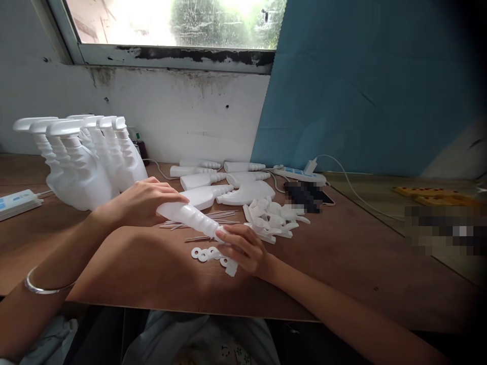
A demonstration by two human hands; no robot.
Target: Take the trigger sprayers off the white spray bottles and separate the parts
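A white plastic spray bottle (196,219) lies tilted between my two hands above the table. My left hand (142,203) is wrapped over its wide base end. At the ribbed neck end, the fingers of my right hand (243,248) are closed around the bottle; a small white piece (231,267) shows below them, and I cannot tell whether it is attached. White ring washers (203,255) lie on the table just under the neck. Behind the bottle are thin white tubes (224,217). A heap of white spray trigger heads (270,218) sits right of my right hand.
Upright bottles with trigger heads (85,167) stand at the left. More bottles (247,192) lie at the back. Power strips are at the left edge (19,204) and back right (299,175), with cables. A dark phone (323,193) lies beside the heap. The wooden table (342,279) ends before my lap.
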